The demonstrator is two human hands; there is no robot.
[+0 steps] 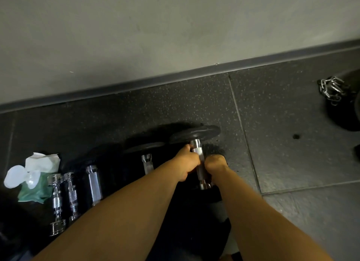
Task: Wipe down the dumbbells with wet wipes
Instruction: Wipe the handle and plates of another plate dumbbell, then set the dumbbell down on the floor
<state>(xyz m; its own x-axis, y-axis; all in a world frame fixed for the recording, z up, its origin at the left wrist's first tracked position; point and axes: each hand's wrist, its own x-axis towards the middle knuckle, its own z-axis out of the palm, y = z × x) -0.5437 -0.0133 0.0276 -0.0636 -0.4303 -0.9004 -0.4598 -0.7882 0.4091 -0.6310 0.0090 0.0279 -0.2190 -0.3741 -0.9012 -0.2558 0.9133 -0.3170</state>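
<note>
A dumbbell with a black plate [194,134] and a chrome handle [198,151] lies on the dark rubber floor, pointing away from me. My left hand [186,164] grips the handle from the left, thumb up near the plate. My right hand [215,163] is curled round the same handle from the right. No wipe shows in either hand. A green wet wipes pack [32,188] with its white lid open lies at the far left, a crumpled white wipe [43,162] sticking out of its top.
Left of the held dumbbell lie two more dumbbells [147,162] [93,182] and two bare chrome bars [57,198] [72,194]. A grey wall with a baseboard [175,75] runs behind. A steel chain [331,89] lies on a dark object at the right edge.
</note>
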